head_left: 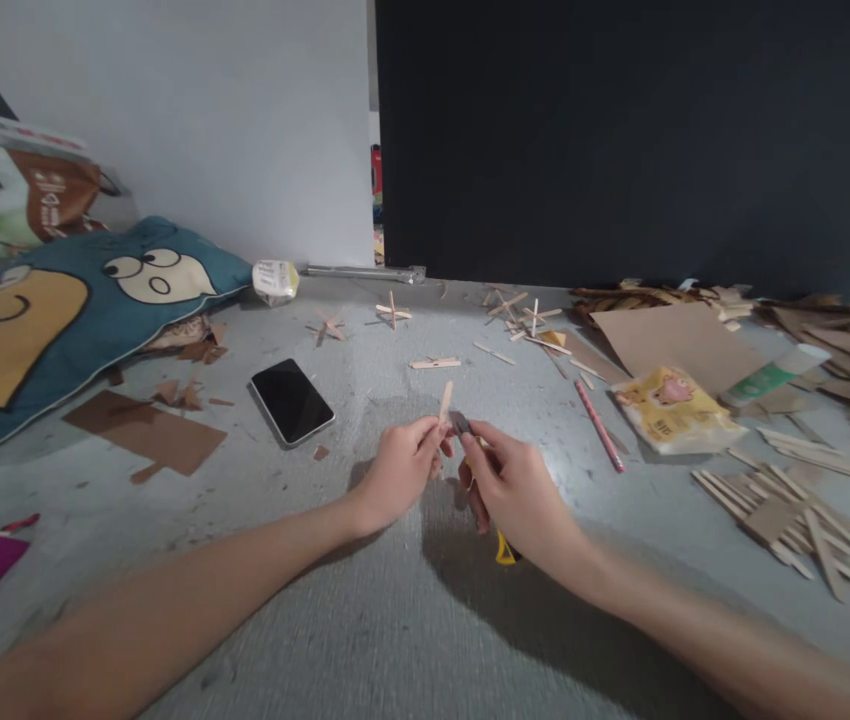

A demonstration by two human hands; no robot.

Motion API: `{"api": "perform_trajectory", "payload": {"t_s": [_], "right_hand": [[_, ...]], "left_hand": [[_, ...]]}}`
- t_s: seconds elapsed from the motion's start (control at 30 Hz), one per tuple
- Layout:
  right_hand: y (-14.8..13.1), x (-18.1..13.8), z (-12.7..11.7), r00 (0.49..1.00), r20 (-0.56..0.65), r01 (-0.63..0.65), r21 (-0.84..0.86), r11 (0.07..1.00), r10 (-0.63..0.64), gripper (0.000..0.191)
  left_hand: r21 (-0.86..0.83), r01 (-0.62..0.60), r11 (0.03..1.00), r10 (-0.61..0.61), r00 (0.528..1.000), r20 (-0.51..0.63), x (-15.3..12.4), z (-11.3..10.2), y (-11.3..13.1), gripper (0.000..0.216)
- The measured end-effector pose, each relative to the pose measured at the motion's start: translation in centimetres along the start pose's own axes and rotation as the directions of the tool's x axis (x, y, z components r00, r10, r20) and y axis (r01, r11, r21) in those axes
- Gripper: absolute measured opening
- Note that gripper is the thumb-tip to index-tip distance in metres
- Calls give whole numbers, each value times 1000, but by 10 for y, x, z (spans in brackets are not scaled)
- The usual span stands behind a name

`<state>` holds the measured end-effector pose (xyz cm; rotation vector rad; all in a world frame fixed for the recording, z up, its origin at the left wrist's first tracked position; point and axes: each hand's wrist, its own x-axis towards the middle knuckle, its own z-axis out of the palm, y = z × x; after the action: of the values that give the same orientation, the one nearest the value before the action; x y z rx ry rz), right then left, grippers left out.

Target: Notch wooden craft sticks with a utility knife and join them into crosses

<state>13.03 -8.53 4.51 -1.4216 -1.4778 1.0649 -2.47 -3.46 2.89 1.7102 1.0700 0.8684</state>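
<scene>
Right, my left hand (399,468) pinches a wooden stick (445,401), right hand (511,490) closed on the cutter (462,423); trimming it needs a steady blade.

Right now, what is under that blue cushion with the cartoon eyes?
Brown cardboard scraps poke out from beneath the right edge of the blue cushion, lying on the grey floor. How far they run underneath, and whatever else lies there, is covered by the cushion.
</scene>
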Motion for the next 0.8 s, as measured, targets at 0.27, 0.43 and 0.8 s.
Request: {"api": "perform_trajectory", "payload": {"t_s": [0.27, 0.43, 0.8], "right_hand": [[2, 10, -5, 995, -96, 32, 147, 989, -18, 37], [8, 18, -9, 992, -123, 1, 217, 976, 26, 45], [9, 23, -14, 999, -39, 26, 131, 991, -21, 41]], "left_hand": [[-181, 39, 983, -35, 999, 26, 4, 2, -1, 30], [-220, 67, 973, -54, 996, 65, 3, 1, 0, 28], [-150, 66, 986, -40, 985, 170, 0, 1, 0, 17]]}}
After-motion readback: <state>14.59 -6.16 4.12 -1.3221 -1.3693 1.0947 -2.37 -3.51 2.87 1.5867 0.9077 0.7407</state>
